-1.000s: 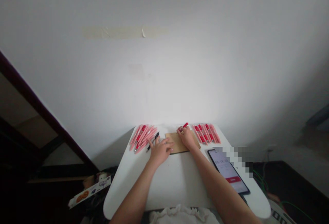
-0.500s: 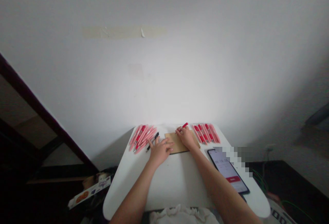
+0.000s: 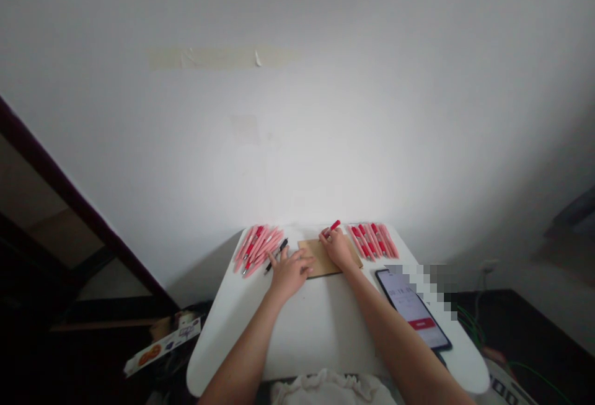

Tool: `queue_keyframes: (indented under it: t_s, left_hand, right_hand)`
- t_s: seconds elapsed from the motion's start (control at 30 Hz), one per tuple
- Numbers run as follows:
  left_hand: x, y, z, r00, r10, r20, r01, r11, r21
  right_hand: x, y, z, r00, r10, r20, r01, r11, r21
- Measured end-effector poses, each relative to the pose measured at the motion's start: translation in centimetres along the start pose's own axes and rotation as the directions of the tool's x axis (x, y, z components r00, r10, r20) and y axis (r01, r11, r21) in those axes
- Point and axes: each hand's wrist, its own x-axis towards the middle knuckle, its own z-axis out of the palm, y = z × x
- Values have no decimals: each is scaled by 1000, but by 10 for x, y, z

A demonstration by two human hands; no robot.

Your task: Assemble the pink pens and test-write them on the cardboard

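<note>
My right hand (image 3: 333,247) is closed around a red pen (image 3: 335,225), whose red end sticks up past the fingers. It rests over the upper part of a tan notebook (image 3: 320,259); the pen's tip is hidden or too small to make out. My left hand (image 3: 289,271) lies flat with fingers spread, its fingertips on the notebook's left edge. Beside its thumb lies a black pen (image 3: 282,245). A loose pile of pink and red pens (image 3: 258,250) is at the left, and a neater row of similar pens (image 3: 373,242) lies to the right.
A phone (image 3: 411,309) with a lit timer screen lies at the right of the small white table (image 3: 320,343). Behind the table rises a pale wall (image 3: 307,144). Cluttered items, including a printed white strip (image 3: 162,348), lie low at the left; green cables are at the right.
My right hand, with the red pen, has shifted very slightly to the right over the notebook. The left hand stays in place.
</note>
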Motion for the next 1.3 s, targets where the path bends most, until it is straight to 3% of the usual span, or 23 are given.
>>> queue_keyframes:
  t_s: [0.63,1.0,1.3]
  left_hand:
    - [0,-1,2,1000,4,-2,-4,1000,12]
    - [1,-5,5,1000,17,9,-17,1000,-7]
    - [-1,-10,-1,998,47,51,-46,999,-10]
  right_hand:
    - [2,6,4,998,27,-56,-23,998,63]
    - [3,8,-2,999,26,-39,-16,971,237]
    - [13,8,-2,996,62,-65,-47,977,206]
